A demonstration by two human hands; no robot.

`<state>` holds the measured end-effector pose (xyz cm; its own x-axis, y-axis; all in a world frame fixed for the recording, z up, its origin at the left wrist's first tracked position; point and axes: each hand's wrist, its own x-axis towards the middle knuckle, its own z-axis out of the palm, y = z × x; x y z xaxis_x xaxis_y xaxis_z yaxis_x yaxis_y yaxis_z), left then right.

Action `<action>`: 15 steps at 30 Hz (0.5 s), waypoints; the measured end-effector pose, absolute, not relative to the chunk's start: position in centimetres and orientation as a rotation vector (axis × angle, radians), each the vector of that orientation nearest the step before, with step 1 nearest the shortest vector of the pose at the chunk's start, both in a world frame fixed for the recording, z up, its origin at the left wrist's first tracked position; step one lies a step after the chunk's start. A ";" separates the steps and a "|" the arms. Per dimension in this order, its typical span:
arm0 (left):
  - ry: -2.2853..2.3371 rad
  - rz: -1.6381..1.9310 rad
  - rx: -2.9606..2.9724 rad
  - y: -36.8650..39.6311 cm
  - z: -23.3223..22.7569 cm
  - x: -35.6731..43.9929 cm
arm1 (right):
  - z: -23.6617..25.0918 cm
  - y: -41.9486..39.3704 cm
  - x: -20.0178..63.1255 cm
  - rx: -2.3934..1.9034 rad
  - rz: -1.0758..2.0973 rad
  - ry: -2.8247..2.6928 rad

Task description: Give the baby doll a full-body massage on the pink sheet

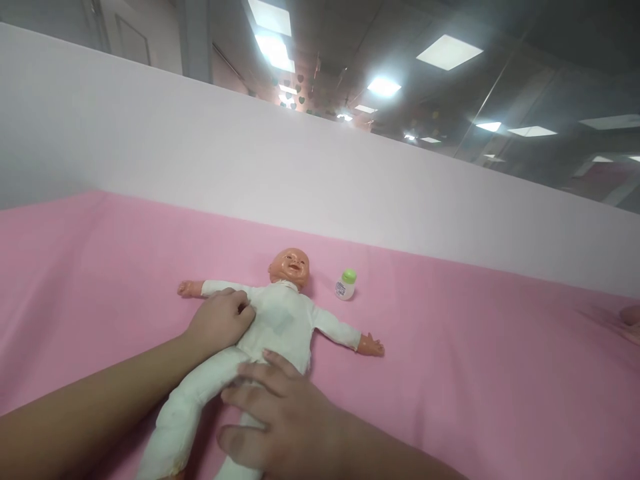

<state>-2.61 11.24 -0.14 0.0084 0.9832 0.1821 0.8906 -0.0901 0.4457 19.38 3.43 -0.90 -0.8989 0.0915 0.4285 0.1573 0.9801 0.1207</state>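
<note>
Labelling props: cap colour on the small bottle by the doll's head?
Green cap on a white bottle; head view.

I see a pink sheet [475, 347] covering the whole work surface, smooth with faint creases at the right edge. Behind it runs a plain white partition [250, 153]. Above that, a dark ceiling [525, 80] with square light panels [449, 52] lit, several reflected in glass.

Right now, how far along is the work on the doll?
Done: the doll lies face up in its white suit on the pink sheet. In hand: left hand on its chest, right hand at its hips. Left: the green-capped bottle stands untouched.
</note>
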 end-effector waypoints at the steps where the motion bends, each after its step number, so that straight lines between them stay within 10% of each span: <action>1: 1.985 0.646 2.101 11.3 -0.2 -2.6 | -1.3 3.4 19.1 -0.125 -0.232 -2.657; 15: 2.003 0.565 2.184 11.3 -0.5 -2.4 | 1.1 4.6 21.9 -0.514 -0.149 -2.105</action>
<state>-2.38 11.25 -0.53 0.0517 0.9809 0.1874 0.9343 -0.1138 0.3379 21.90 4.64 1.11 -0.4782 0.3029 0.8244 0.4156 0.9049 -0.0914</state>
